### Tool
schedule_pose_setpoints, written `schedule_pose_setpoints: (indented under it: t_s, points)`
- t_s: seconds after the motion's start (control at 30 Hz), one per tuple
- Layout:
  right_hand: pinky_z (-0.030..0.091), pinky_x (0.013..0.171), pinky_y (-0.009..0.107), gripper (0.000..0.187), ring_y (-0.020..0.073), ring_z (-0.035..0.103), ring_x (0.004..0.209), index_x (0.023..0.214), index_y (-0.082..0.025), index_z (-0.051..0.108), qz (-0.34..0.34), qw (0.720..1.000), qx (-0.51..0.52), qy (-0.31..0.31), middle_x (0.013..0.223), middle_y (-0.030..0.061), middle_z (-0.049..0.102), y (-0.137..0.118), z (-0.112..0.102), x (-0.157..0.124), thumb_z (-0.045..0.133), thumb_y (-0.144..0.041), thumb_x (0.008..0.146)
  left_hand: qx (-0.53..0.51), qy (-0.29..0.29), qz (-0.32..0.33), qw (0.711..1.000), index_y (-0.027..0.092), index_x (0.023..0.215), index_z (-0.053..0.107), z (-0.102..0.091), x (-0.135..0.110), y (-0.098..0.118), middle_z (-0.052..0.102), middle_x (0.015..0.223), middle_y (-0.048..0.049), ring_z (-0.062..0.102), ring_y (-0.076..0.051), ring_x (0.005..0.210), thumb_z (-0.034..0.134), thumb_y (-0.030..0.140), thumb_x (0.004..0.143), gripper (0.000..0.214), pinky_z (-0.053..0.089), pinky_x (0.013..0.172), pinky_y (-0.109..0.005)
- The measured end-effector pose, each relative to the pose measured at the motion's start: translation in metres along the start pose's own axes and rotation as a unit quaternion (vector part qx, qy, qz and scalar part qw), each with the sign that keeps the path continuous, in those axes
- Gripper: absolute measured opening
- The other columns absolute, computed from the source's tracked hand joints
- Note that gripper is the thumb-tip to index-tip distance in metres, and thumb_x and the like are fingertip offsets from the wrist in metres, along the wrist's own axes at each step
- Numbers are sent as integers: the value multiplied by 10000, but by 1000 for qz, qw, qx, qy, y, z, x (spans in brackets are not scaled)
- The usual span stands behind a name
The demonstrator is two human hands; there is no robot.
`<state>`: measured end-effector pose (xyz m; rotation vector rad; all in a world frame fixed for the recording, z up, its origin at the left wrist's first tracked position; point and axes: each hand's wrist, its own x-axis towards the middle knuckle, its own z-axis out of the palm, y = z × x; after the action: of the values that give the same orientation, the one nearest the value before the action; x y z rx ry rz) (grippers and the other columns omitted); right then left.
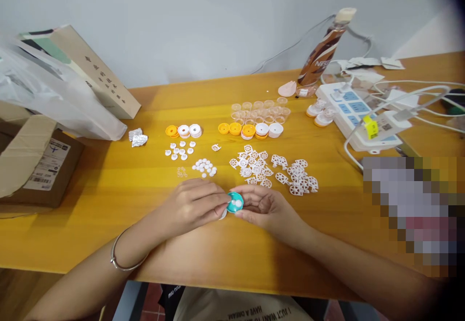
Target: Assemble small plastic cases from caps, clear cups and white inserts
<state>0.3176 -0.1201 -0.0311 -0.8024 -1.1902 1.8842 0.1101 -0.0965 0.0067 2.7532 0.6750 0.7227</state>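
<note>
My left hand (192, 205) and my right hand (265, 207) meet over the near middle of the wooden table (109, 205). Between their fingertips is a small round teal disc (235, 202) with a white toothed part in its middle. Both hands pinch it, fingers curled. A metal bangle (121, 258) sits on my left wrist. Just beyond the hands lie white wheel-shaped parts (272, 171), small white buttons (204, 167) and tiny clear rings (181, 171).
Orange and white caps (250, 129) and clear cups (259, 110) lie farther back. A brown drink bottle (321, 52), a white power strip (358, 113) with cables stand at right. A cardboard box (36, 166), plastic bag (54, 93) and crumpled foil (137, 138) are at left.
</note>
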Motion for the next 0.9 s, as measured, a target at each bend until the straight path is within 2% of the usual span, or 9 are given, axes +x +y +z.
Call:
schedule_pose_setpoints:
  t_s: [0.13, 0.43, 0.57, 0.67, 0.73, 0.8, 0.87, 0.9]
  points:
    - [498, 828, 237, 319, 85, 655, 812, 990, -240, 592, -1, 1000, 20, -4, 870, -30, 697, -3, -1, 0, 689, -158, 698, -21, -18, -4, 1000, 169, 1049, 597, -3, -1, -1, 652, 929, -68, 612, -134, 816, 574, 166, 819, 231, 511, 684, -266]
    - [512, 827, 248, 333, 103, 659, 833, 1004, -233, 604, -26, 999, 47, 12, 896, -10, 703, -6, 0, -3, 687, -131, 698, -85, 0, -18, 996, 187, 1133, 573, -6, 4, 2, 636, 956, -84, 591, -142, 814, 573, 101, 797, 347, 509, 688, -284]
    - [516, 817, 230, 340, 95, 660, 834, 1003, -243, 608, -38, 998, 41, 11, 891, -18, 704, -6, -1, -3, 681, -112, 698, -152, 18, -59, 986, 190, 1140, 575, -6, 6, 3, 639, 941, -82, 595, -131, 801, 547, 100, 814, 339, 504, 690, -270]
    - [517, 819, 229, 334, 94, 656, 838, 994, -248, 612, -50, 998, 25, 30, 892, -20, 701, -6, -2, -1, 678, -108, 698, -155, 42, -116, 980, 165, 1051, 609, -11, 6, 3, 646, 876, -66, 597, -124, 774, 546, 115, 819, 246, 492, 691, -257]
    - [518, 825, 236, 331, 98, 654, 843, 991, -248, 613, -53, 997, 12, 48, 893, -19, 698, -6, -3, -1, 680, -114, 696, -148, -4, -157, 976, 161, 971, 620, -16, 6, 4, 636, 813, -42, 589, -116, 733, 543, 159, 830, 161, 479, 672, -243]
    - [520, 835, 258, 327, 110, 652, 851, 992, -243, 611, -53, 997, -2, 61, 893, -11, 697, -6, -4, 0, 683, -128, 694, -131, -105, -178, 970, 172, 942, 615, -19, 6, 6, 615, 821, -31, 580, -119, 730, 555, 247, 830, 147, 470, 670, -243]
    - [521, 845, 282, 328, 126, 652, 863, 1002, -234, 609, -52, 996, -17, 67, 905, 2, 698, -6, -4, -1, 686, -147, 695, -96, -193, -170, 962, 176, 968, 600, -18, 5, 8, 591, 886, -44, 571, -144, 769, 586, 331, 799, 229, 466, 682, -263]
    - [521, 849, 289, 330, 131, 652, 870, 1009, -232, 607, -51, 996, -22, 69, 914, 7, 698, -6, -5, -1, 685, -154, 698, -76, -217, -161, 960, 174, 988, 591, -17, 4, 9, 577, 917, -54, 566, -157, 784, 598, 345, 786, 264, 463, 683, -272]
